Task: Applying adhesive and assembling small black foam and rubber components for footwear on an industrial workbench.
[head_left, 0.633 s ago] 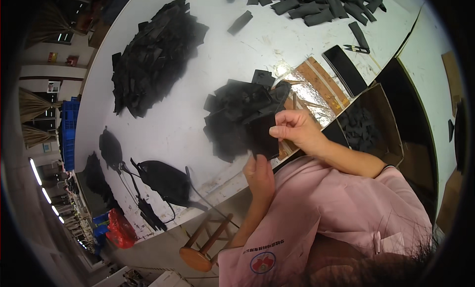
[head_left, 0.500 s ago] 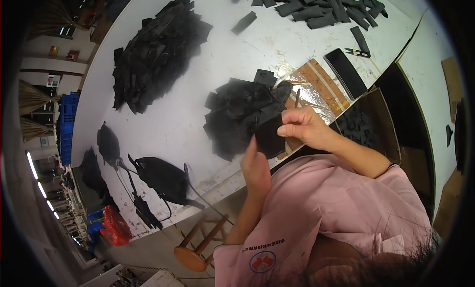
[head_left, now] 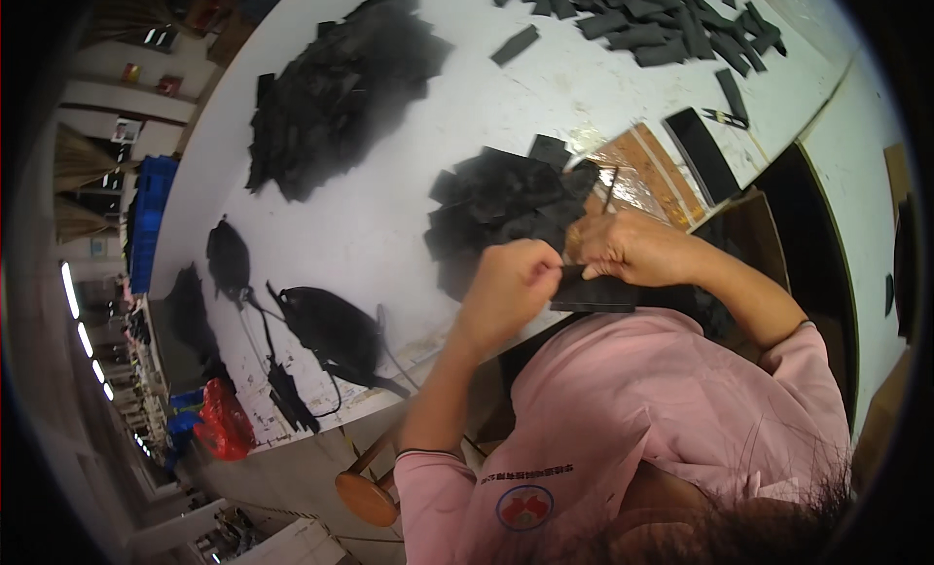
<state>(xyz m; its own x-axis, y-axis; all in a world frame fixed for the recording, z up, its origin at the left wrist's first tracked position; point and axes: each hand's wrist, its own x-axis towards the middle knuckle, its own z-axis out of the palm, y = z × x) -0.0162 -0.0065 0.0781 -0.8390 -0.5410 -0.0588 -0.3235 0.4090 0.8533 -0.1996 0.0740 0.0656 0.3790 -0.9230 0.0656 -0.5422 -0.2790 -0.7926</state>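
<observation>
In front of my chest, both hands grip a small black fabric piece (head_left: 595,292) by its upper edge. My left hand (head_left: 514,285) is closed, thumb and fingers pinching its left end. Close beside it, my right hand (head_left: 637,249) pinches the same edge with bent fingers. A pale line runs along the lower part of the piece. Just beyond the hands lies a heap of black fabric pieces (head_left: 496,190). A thin dark upright rod (head_left: 611,188) stands by a brown board (head_left: 647,171) next to my right hand.
A larger black heap (head_left: 341,98) lies far left, and small black strips (head_left: 671,25) lie far right. A phone (head_left: 700,156) and thread snips (head_left: 725,117) are beyond the board. Black pouches (head_left: 336,336) and a red plastic bag (head_left: 224,419) lie left; a wooden stool (head_left: 368,497) stands below.
My left hand has gone from a pointing finger to a pinch on the fabric piece, beside my right hand. The piece has come toward my chest. The whole view has shifted slightly.
</observation>
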